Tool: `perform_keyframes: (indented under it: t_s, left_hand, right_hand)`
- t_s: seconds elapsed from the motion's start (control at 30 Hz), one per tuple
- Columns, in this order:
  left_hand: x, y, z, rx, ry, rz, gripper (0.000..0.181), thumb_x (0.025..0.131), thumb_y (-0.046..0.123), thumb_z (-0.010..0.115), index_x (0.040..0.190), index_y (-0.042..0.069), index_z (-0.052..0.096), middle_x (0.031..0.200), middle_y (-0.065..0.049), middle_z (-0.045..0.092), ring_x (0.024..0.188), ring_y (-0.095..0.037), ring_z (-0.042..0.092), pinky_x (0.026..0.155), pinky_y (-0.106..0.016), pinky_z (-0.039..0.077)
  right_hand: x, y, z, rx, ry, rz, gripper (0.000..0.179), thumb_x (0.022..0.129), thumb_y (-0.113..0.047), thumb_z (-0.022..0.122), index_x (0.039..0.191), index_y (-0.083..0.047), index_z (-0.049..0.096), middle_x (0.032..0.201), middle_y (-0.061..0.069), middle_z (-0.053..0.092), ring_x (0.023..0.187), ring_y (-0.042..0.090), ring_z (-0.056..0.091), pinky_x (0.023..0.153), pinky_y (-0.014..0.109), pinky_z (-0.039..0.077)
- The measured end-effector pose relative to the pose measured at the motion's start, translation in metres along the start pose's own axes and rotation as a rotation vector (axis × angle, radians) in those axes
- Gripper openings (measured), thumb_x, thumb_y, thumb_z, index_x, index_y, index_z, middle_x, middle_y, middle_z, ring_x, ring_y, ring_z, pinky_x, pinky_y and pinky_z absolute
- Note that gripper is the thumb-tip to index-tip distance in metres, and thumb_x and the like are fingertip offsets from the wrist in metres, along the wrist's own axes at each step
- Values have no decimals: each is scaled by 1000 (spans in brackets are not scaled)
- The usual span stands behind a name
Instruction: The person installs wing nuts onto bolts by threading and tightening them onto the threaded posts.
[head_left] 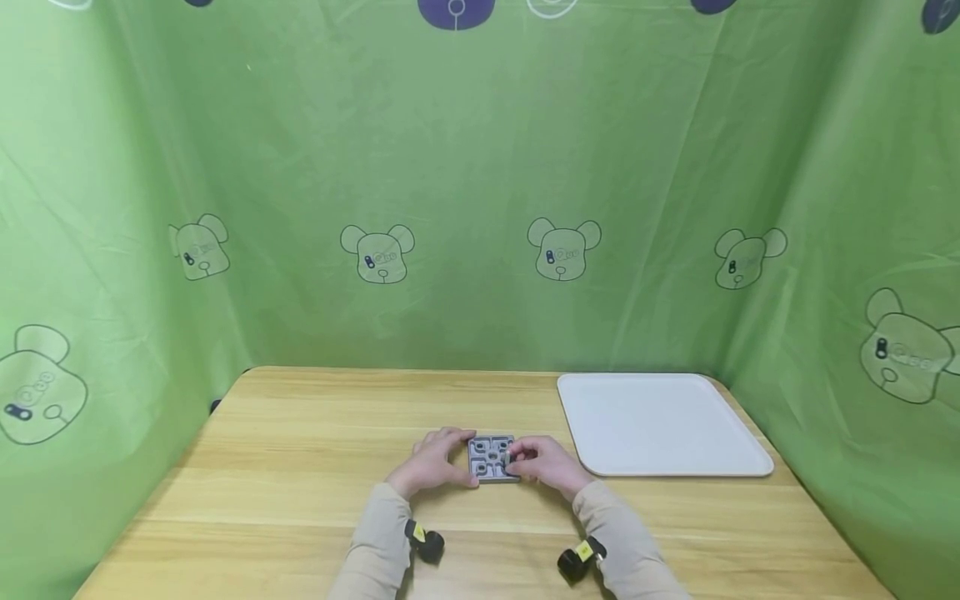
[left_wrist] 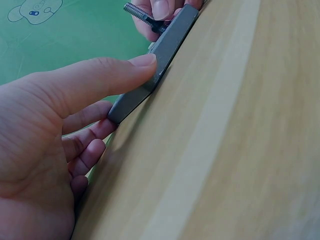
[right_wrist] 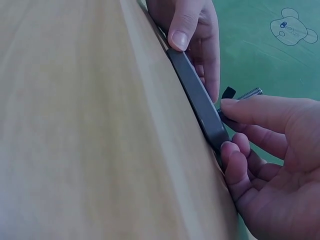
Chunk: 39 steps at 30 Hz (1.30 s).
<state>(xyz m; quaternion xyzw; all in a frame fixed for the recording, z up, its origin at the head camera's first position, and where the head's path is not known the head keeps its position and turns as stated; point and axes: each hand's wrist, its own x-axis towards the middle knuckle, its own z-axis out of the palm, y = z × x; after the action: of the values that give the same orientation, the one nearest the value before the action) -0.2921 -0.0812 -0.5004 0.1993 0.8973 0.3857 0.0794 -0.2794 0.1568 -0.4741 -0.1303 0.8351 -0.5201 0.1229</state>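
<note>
A square grey metal plate [head_left: 492, 476] with raised ribs and round recesses lies flat on the wooden table. My left hand [head_left: 432, 465] holds its left side, thumb on the near edge and fingertips at the far edge. Over the plate's right part, my right hand [head_left: 552, 463] pinches a small dark bolt between thumb and index finger. In the left wrist view the bolt's threaded shank [left_wrist: 141, 15] sticks up at a tilt. The right wrist view shows the bolt [right_wrist: 252, 93] and a black tab [right_wrist: 228, 93] beside the thumb; its lower end is hidden by fingers.
A white tray [head_left: 660, 425] lies at the table's back right, beyond my right hand. Green curtains [head_left: 480, 167] with bear prints enclose the back and both sides of the wooden table [head_left: 262, 500]. Each sleeve carries a small black wrist camera [head_left: 430, 546].
</note>
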Motion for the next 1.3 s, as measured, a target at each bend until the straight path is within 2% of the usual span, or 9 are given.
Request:
perform_keyframes:
  t_s: [0.17,0.6,0.7,0.83,1.07,1.3]
  left_hand:
    - [-1,1,0,2,-4,0,87,68,36,83,144,15,46,149,-13,45,136,-37,37,110,-62,24]
    - [0,-1,1,16,4,10,86,68,37,82,143,15,47,148,-13,46,135,-36,39,109,-62,26]
    - [1,-2,1,17,2,6,86,68,37,82,144,16,47,148,-12,46,135,-36,38,109,-61,26]
    - [1,-2,2,7,-3,0,87,68,39,82,144,17,46,148,-11,46,136,-35,38,111,-61,25]
    - [1,-4,2,1,3,1,87,68,40,82,144,18,47,148,-11,46,135,-34,39,109,-60,26]
    - [1,-3,1,5,6,0,87,68,40,82,144,17,47,148,-12,46,136,-35,38,110,-62,25]
  right_hand:
    - [13,21,3,-27,22,15,22,78,-10,75,96,0,67,79,0,56,66,11,49,55,19,43]
    - [14,21,8,-38,88,21,22,74,-9,77,86,-2,61,76,0,55,68,13,49,55,20,42]
    - [15,23,7,-33,67,15,22,74,-10,77,87,-2,61,76,0,55,68,13,49,55,20,44]
    - [16,28,0,-16,-2,-12,25,77,-12,77,93,-1,63,78,-1,57,69,12,51,56,20,46]
    - [16,34,-12,94,-137,-40,31,81,-11,71,106,5,61,86,0,58,75,12,54,62,21,50]
    - [17,35,-15,133,-138,-21,28,92,-13,59,109,9,61,89,3,61,79,13,55,67,21,51]
